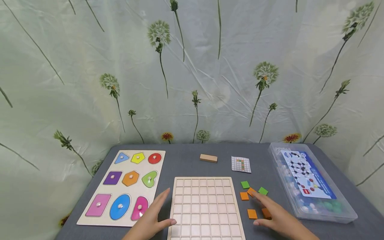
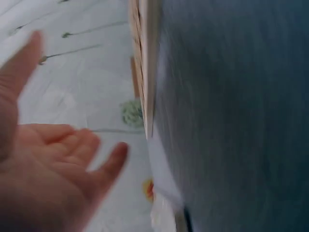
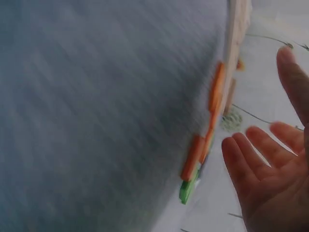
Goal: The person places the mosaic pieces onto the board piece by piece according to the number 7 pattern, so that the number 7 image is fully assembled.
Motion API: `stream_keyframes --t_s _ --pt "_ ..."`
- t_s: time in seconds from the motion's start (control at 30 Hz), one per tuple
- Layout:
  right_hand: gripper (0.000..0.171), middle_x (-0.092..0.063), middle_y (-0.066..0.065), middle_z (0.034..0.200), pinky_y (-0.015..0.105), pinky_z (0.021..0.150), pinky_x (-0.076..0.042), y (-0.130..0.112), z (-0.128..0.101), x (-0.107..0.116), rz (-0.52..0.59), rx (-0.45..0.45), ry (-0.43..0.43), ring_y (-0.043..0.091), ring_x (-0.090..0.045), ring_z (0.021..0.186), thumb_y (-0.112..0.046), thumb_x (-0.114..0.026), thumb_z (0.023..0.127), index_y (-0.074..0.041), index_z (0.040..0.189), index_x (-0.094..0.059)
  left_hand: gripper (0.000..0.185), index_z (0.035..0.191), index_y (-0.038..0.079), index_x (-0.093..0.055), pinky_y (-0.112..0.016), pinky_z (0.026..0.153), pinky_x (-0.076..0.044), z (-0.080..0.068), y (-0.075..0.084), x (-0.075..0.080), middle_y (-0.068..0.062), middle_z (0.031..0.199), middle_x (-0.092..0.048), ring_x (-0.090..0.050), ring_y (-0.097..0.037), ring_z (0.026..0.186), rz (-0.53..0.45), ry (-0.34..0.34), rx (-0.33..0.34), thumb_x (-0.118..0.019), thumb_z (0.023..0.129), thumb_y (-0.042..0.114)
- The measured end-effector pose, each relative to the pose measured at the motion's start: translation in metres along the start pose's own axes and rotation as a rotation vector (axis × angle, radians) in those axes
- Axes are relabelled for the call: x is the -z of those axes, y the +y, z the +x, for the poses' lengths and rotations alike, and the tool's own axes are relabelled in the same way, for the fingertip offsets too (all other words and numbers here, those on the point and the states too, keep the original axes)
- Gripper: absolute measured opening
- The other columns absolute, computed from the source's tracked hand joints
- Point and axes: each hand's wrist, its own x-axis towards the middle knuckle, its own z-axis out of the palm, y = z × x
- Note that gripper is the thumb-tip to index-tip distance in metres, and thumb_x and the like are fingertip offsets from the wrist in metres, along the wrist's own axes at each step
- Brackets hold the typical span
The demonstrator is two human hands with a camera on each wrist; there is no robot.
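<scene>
A wooden grid board (image 1: 207, 208) with square cells lies in the middle of the table, its cells bare. My left hand (image 1: 150, 219) is at the board's left edge, thumb and fingers spread, holding nothing. To the right of the board, my right hand (image 1: 277, 216) hovers over several small square tiles with its fingers apart. Orange tiles (image 1: 252, 214) and green tiles (image 1: 245, 184) lie loose there, some partly hidden by that hand. In the right wrist view, the palm (image 3: 280, 193) holds nothing; the left wrist view likewise has a bare palm (image 2: 48, 179).
A shape puzzle board (image 1: 100, 186) with knobbed pieces lies at the left. Behind the grid board are a small wooden block (image 1: 208, 158) and a pattern card (image 1: 241, 164). A clear plastic case (image 1: 324, 211) with a molecule label stands at the right. A flowered curtain (image 1: 192, 73) hangs behind.
</scene>
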Motion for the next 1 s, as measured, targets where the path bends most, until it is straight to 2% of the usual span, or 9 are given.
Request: stream_keyframes --t_s 0.07,0.17,0.3,0.43,0.57,0.77,0.87,1.0 --pt "0.076 -0.043 0.023 0.127 0.045 0.080 -0.044 0.003 0.001 -0.004 0.042 -0.015 -0.060 0.034 -0.048 0.109 -0.042 -0.065 0.077 0.001 0.134 -0.036 0.089 0.141 -0.001 -0.021 -0.058 0.089 -0.031 0.000 -0.003 -0.005 -0.025 0.138 -0.026 -0.029 -0.041 0.121 -0.033 -0.043 0.023 -0.070 0.076 0.036" --pt "0.068 -0.051 0.021 0.120 0.032 0.076 -0.046 0.009 0.002 -0.009 0.091 0.018 -0.101 0.018 -0.052 0.105 -0.038 -0.063 0.080 0.004 0.129 -0.041 0.086 0.139 -0.002 -0.024 -0.058 0.089 -0.031 -0.001 -0.008 -0.012 -0.025 0.136 -0.028 -0.032 -0.041 0.118 -0.040 -0.081 0.059 -0.070 0.077 0.034" --pt "0.060 -0.053 0.018 0.114 0.027 0.074 -0.046 0.014 0.004 -0.014 0.088 0.067 -0.090 0.006 -0.052 0.098 -0.038 -0.062 0.082 0.004 0.122 -0.048 0.081 0.138 -0.004 -0.026 -0.059 0.088 -0.031 -0.002 -0.015 -0.018 -0.026 0.135 -0.028 -0.032 -0.042 0.117 -0.054 -0.113 0.102 -0.070 0.078 0.029" --pt "0.046 -0.050 0.012 0.107 0.026 0.070 -0.046 0.015 0.004 -0.019 0.032 0.082 -0.032 0.005 -0.051 0.088 -0.037 -0.063 0.081 -0.001 0.108 -0.056 0.078 0.138 -0.005 -0.024 -0.060 0.087 -0.030 -0.002 -0.018 -0.019 -0.028 0.136 -0.026 -0.029 -0.045 0.119 -0.052 -0.117 0.078 -0.068 0.080 0.023" --pt "0.029 -0.046 0.001 0.099 0.024 0.064 -0.045 0.014 0.005 -0.020 0.019 0.076 0.010 0.002 -0.047 0.078 -0.031 -0.066 0.081 -0.008 0.096 -0.056 0.076 0.137 -0.009 -0.024 -0.062 0.087 -0.029 -0.002 -0.018 -0.021 -0.029 0.138 -0.024 -0.026 -0.046 0.120 -0.014 -0.119 0.030 -0.066 0.082 0.021" --pt "0.024 -0.054 -0.004 0.093 0.025 0.063 -0.046 0.001 0.013 -0.016 0.031 0.042 0.049 0.002 -0.050 0.077 -0.028 -0.064 0.083 -0.011 0.098 -0.057 0.073 0.136 -0.009 -0.027 -0.062 0.085 -0.031 -0.001 -0.019 -0.022 -0.025 0.140 -0.023 -0.024 -0.046 0.121 0.000 -0.136 0.031 -0.065 0.082 0.023" --pt "0.023 -0.058 -0.003 0.095 0.027 0.066 -0.048 -0.011 0.024 -0.014 0.018 0.076 0.104 0.006 -0.054 0.081 -0.026 -0.064 0.083 -0.011 0.100 -0.059 0.073 0.136 -0.009 -0.028 -0.062 0.086 -0.030 -0.002 -0.020 -0.022 -0.024 0.140 -0.023 -0.024 -0.045 0.121 0.017 -0.144 0.015 -0.065 0.083 0.025" --pt "0.023 -0.057 -0.006 0.095 0.027 0.066 -0.047 -0.031 0.042 -0.013 0.008 0.141 0.163 0.009 -0.053 0.080 -0.022 -0.064 0.083 -0.011 0.103 -0.059 0.074 0.137 -0.006 -0.028 -0.061 0.087 -0.029 -0.002 -0.020 -0.022 -0.022 0.141 -0.023 -0.023 -0.044 0.123 0.019 -0.159 0.006 -0.063 0.083 0.030"
